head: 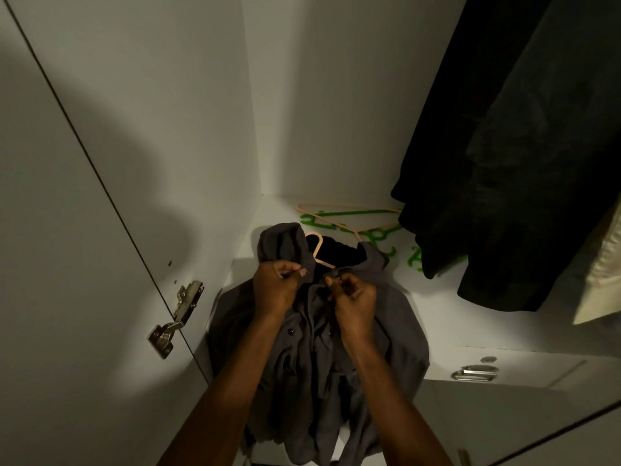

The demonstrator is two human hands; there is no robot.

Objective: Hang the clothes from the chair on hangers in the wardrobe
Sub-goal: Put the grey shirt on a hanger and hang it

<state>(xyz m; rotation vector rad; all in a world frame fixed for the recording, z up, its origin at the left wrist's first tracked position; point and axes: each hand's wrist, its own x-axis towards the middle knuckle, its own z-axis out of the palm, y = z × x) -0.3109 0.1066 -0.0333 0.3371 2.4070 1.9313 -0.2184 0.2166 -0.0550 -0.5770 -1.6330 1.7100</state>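
Observation:
A grey hooded jacket (396,331) lies on the white wardrobe shelf (437,297), draped over the front edge. A pale wooden hanger (317,248) sits inside its neck, hook pointing up towards the back. My left hand (274,289) pinches the left collar edge near a snap. My right hand (354,302) pinches the right collar edge close beside it. Both hands meet at the jacket's top front opening.
Several loose hangers, green plastic (376,235) and pale wood (349,210), lie at the back of the shelf. Dark garments (504,163) hang at the right. The wardrobe door with a metal hinge (176,317) stands open at left. A drawer handle (475,373) is below right.

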